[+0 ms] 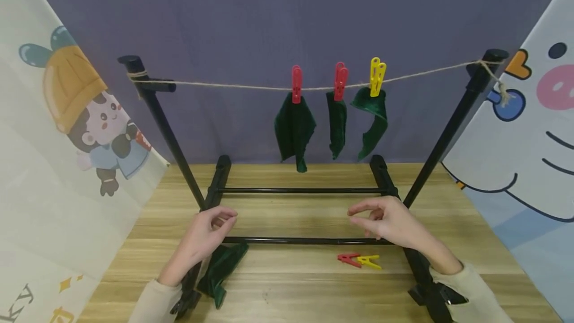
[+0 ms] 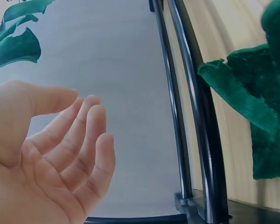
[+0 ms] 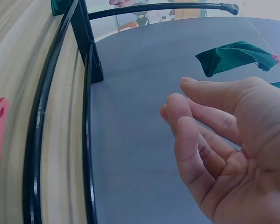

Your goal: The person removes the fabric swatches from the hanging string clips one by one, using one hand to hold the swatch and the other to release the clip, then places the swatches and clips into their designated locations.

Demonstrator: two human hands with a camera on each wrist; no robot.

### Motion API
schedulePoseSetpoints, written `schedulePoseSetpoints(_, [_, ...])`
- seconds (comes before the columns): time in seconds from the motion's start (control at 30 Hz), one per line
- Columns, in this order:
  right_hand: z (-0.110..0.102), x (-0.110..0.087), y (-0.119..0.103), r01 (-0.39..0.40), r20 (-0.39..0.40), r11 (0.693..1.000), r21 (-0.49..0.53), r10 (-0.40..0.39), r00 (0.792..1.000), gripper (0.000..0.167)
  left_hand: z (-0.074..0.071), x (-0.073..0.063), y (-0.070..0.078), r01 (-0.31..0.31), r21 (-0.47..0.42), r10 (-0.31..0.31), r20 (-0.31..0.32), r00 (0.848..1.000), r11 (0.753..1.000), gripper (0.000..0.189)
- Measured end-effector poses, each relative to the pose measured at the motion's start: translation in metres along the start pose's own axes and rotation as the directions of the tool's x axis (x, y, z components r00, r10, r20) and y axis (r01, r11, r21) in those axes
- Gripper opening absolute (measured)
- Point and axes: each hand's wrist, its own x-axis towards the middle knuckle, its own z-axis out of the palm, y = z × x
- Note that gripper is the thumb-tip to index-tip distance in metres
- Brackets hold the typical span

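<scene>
Three green cloths hang from a string (image 1: 251,86) tied between two black posts. A red clothespin (image 1: 296,83) clips the left cloth (image 1: 294,128), another red clothespin (image 1: 341,81) the middle cloth (image 1: 337,126), and a yellow clothespin (image 1: 377,77) the right cloth (image 1: 375,123). My left hand (image 1: 210,231), fingers loosely bent and holding nothing, hovers near the rack's left side, above a crumpled green cloth (image 1: 222,268) on the table. My right hand (image 1: 390,221), likewise without anything in it, hovers over the right side. Below it lie a red clothespin (image 1: 349,260) and a yellow clothespin (image 1: 369,261).
The black rack has a left post (image 1: 168,133), a right post (image 1: 441,138) and two low crossbars, the front one (image 1: 305,240) running between the hands. It stands on a wooden table (image 1: 278,288). Behind is a grey-blue backdrop (image 1: 233,19), with printed cartoon panels at both sides.
</scene>
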Motion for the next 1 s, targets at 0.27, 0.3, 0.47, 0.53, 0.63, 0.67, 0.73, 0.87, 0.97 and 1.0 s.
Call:
schedulePoseSetpoints(0.27, [-0.005, 0.01, -0.005, 0.026, -0.001, 1.0, -0.016, -0.026, 1.0, 0.025, -0.001, 0.009, 0.011, -0.041, -0.025, 0.04, -0.044, 0.998, 0.999, 0.012])
schedulePoseSetpoints(0.3, [-0.006, 0.011, -0.007, 0.029, -0.002, 0.999, -0.015, -0.029, 1.0, 0.025, -0.001, 0.01, 0.013, -0.046, -0.028, 0.045, -0.049, 0.998, 0.999, 0.012])
schedulePoseSetpoints(0.47, [-0.007, 0.014, -0.013, 0.061, 0.005, 0.998, -0.009, -0.06, 0.998, 0.026, -0.001, 0.014, 0.02, -0.065, -0.025, 0.064, -0.043, 0.997, 0.998, 0.014])
schedulePoseSetpoints(0.53, [-0.008, 0.016, -0.015, 0.071, 0.007, 0.997, -0.011, -0.071, 0.997, 0.025, -0.001, 0.015, 0.021, -0.066, -0.021, 0.065, -0.038, 0.997, 0.998, 0.015])
schedulePoseSetpoints(0.63, [-0.01, 0.018, -0.018, 0.082, -0.005, 0.996, -0.021, -0.082, 0.997, 0.025, -0.001, 0.017, 0.024, -0.074, -0.038, 0.072, -0.04, 0.997, 0.997, 0.014])
schedulePoseSetpoints(0.67, [-0.01, 0.019, -0.019, 0.084, -0.011, 0.996, -0.026, -0.084, 0.996, 0.024, -0.001, 0.018, 0.025, -0.078, -0.044, 0.076, -0.044, 0.996, 0.996, 0.013])
schedulePoseSetpoints(0.73, [-0.012, 0.021, -0.022, 0.089, -0.024, 0.996, -0.03, -0.09, 0.996, 0.024, -0.001, 0.021, 0.028, -0.085, -0.059, 0.082, -0.05, 0.995, 0.995, 0.012])
schedulePoseSetpoints(0.87, [-0.015, 0.025, -0.028, 0.114, -0.045, 0.993, -0.029, -0.115, 0.992, 0.022, -0.002, 0.026, 0.035, -0.105, -0.059, 0.102, -0.061, 0.993, 0.993, 0.011])
schedulePoseSetpoints(0.97, [-0.018, 0.027, -0.032, 0.132, -0.065, 0.991, -0.028, -0.133, 0.989, 0.021, -0.003, 0.03, 0.041, -0.119, -0.049, 0.116, -0.064, 0.991, 0.992, 0.012])
schedulePoseSetpoints(1.0, [-0.019, 0.027, -0.034, 0.137, -0.074, 0.99, -0.032, -0.139, 0.987, 0.021, -0.003, 0.03, 0.042, -0.117, -0.047, 0.114, -0.064, 0.991, 0.992, 0.012])
